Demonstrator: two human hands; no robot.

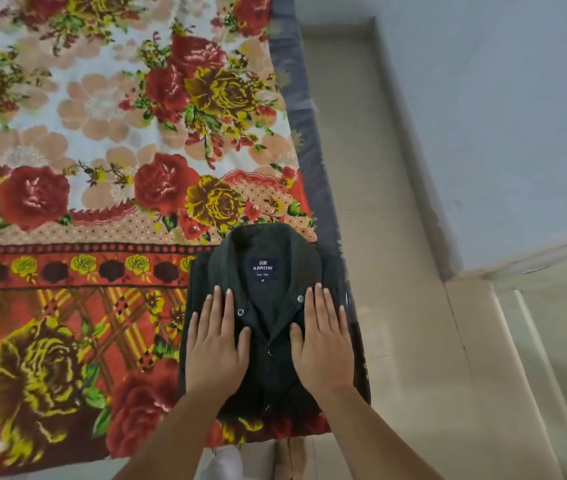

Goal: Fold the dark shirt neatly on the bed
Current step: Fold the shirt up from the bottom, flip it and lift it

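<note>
1. Lying on the bed, the dark green-black button shirt of thick cloth [271, 341] is folded into a compact rectangle, with the collar up and away from the person.
2. The shirt sits at the near right corner of the bed; its right side is close to the right edge, and its lower side is close to the near edge.
3. A blanket with red and yellow roses on a pale and orange ground [102, 168] covers the bed, and the shirt rests on top of it.
4. Inside the collar a dark blue label [263, 269] with the word "ARROW" is visible.
5. The left hand [215, 344] lies flat, palm down, on the left half of the shirt; its fingers are straight and a little spread, with the thumb out to the middle.
6. The right hand [323, 341] lies flat on the right half in the same way, fingers straight and close to each other, thumb toward the button line.
7. Neither hand grasps the cloth.
8. Beside the right edge of the bed is a beige tiled floor [396, 237].
</note>
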